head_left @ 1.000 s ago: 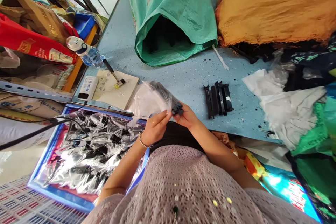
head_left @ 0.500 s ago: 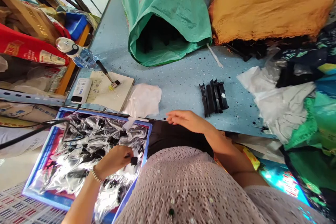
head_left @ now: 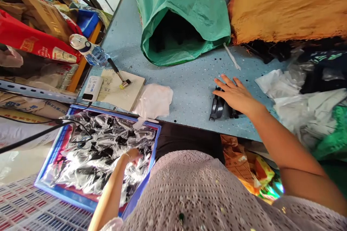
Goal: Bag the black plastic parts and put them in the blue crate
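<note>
Over the black plastic parts on the blue speckled table is my right hand, its fingers spread and partly covering them. Whether the fingertips touch the parts is hard to tell. My left hand is down in the blue crate, among black parts in clear plastic bags. Its fingers are blurred and partly hidden, so what it holds, if anything, cannot be made out.
A green sack lies open towards me at the back, beside an orange sack. On the left are a bottle, a notepad, a brush and thin pale plastic bags. White wrapping lies right.
My right hand has moved from the table's front edge, right and forward, onto the black parts, its fingers spreading. My left hand has sunk lower among the bags. The view has shifted slightly.
</note>
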Demonstrator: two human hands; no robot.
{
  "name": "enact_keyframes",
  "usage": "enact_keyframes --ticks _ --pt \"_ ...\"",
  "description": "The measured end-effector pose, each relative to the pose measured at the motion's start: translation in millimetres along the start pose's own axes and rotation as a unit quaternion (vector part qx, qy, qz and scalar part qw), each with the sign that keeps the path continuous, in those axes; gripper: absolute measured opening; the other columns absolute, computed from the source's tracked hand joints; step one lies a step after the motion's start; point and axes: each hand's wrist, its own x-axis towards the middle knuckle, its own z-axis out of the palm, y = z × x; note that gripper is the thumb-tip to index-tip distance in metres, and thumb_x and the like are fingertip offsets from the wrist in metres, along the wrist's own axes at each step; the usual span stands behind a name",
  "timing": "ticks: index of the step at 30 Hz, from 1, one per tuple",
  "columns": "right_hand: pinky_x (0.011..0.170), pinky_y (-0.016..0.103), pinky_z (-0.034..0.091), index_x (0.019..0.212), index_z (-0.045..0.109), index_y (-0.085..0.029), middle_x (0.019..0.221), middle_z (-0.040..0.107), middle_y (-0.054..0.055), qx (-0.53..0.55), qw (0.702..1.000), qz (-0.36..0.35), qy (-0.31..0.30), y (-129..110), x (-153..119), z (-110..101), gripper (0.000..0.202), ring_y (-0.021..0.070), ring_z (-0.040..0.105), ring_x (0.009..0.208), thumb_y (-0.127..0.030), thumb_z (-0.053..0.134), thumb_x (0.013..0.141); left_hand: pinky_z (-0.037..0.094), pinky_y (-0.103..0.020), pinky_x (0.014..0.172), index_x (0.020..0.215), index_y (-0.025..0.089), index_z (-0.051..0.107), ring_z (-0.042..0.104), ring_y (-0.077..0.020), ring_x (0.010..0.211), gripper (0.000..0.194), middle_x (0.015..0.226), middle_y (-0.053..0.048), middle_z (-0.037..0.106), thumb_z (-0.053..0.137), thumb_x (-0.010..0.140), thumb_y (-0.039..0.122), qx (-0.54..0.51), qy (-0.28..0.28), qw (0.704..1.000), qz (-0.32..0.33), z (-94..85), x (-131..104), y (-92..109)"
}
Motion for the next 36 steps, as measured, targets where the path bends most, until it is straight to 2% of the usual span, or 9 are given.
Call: enact_keyframes --ticks 5,8,12,14,18,20,26,32,36 --pt "0.104 0.054 0.047 0.119 0.066 -0.008 0.120 0.068 0.024 -0.010 0.995 0.006 -0.099 -32.3 10.1 0.4 0.034 0.0404 0.059 0.124 -0.024 0.064 0.090 0.048 -0.027 0.058 0.085 0.018 0.075 0.067 -0.0186 0.068 0.045 0.079 -0.008 0.072 0.053 0.098 0.055 -0.022 0.114 0.989 0.090 -19.8 68.4 66.6" --pt "0.095 0.052 0.051 0.120 0.064 -0.010 0.118 0.066 0.023 0.045 0.993 0.033 -0.103 -46.0 14.7 10.9 0.036 0.0411 0.060 0.118 -0.036 0.061 0.094 0.049 -0.031 0.069 0.093 0.017 0.075 0.067 -0.0271 0.096 0.027 0.102 -0.014 0.069 0.058 0.098 0.038 0.116 0.308 0.940 0.093 -19.9 118.1 113.5" --pt "0.102 0.055 0.048 0.125 0.062 -0.019 0.131 0.064 0.017 0.298 0.947 0.118 -0.018 -61.2 22.7 23.3 0.040 0.0375 0.059 0.123 -0.043 0.061 0.094 0.047 -0.031 0.071 0.079 0.017 0.067 0.065 -0.0253 0.094 0.008 0.101 -0.013 0.067 0.065 0.087 0.016 0.080 0.337 0.934 0.086 -21.6 160.7 117.0" --pt "0.102 0.053 0.050 0.123 0.062 -0.020 0.126 0.067 0.014 0.520 0.844 0.130 0.009 -80.1 34.7 26.8 0.044 0.0332 0.063 0.118 -0.048 0.068 0.089 0.048 -0.030 0.070 0.077 0.018 0.062 0.063 -0.0198 0.079 0.009 0.087 -0.007 0.065 0.070 0.081 0.017 -0.052 0.322 0.941 0.086 -27.2 168.7 100.5" --pt "0.100 0.047 0.055 0.115 0.066 -0.020 0.108 0.072 0.008 0.853 0.518 0.038 -0.046 -140.7 79.4 37.3 0.060 0.0278 0.068 0.108 -0.066 0.075 0.079 0.050 -0.028 0.066 0.078 0.019 0.054 0.061 -0.0153 0.065 0.013 0.073 0.000 0.063 0.067 0.076 0.020 -0.287 0.295 0.907 0.087 -37.3 167.3 76.1" --pt "0.094 0.042 0.058 0.108 0.068 -0.019 0.099 0.072 0.006 0.882 0.465 0.047 -0.059 -167.9 102.3 46.0 0.061 0.0251 0.069 0.101 -0.067 0.080 0.073 0.053 -0.031 0.075 0.080 0.018 0.059 0.065 -0.0170 0.076 0.005 0.083 -0.003 0.069 0.060 0.077 0.015 -0.252 0.307 0.909 0.129 -40.9 159.6 74.6" --pt "0.080 0.032 0.059 0.108 0.067 -0.020 0.103 0.067 0.005 0.817 0.571 0.083 0.009 -168.5 101.1 60.3 0.052 0.0191 0.066 0.092 -0.059 0.081 0.076 0.054 -0.038 0.090 0.100 0.014 0.076 0.068 -0.0262 0.098 0.029 0.103 -0.013 0.072 0.050 0.086 0.015 0.092 0.344 0.925 0.131 -52.9 132.8 82.6" --pt "0.091 0.042 0.055 0.132 0.061 -0.020 0.120 0.060 0.013 0.452 0.892 -0.019 -0.004 -133.0 51.3 42.6 0.047 0.0278 0.063 0.105 -0.045 0.066 0.093 0.056 -0.039 0.099 0.112 0.014 0.076 0.069 -0.0265 0.109 0.043 0.118 -0.014 0.071 0.045 0.084 0.004 0.135 0.328 0.926 0.129 -60.4 133.9 73.6" --pt "0.092 0.045 0.053 0.133 0.060 -0.020 0.126 0.057 0.015 0.285 0.958 -0.002 0.007 -137.6 47.7 37.4 0.041 0.0309 0.062 0.108 -0.037 0.061 0.096 0.049 -0.041 0.114 0.140 0.010 0.061 0.059 -0.0269 0.132 0.061 0.144 -0.017 0.058 0.042 0.083 0.002 0.124 0.327 0.917 0.193 -63.3 126.4 69.3"
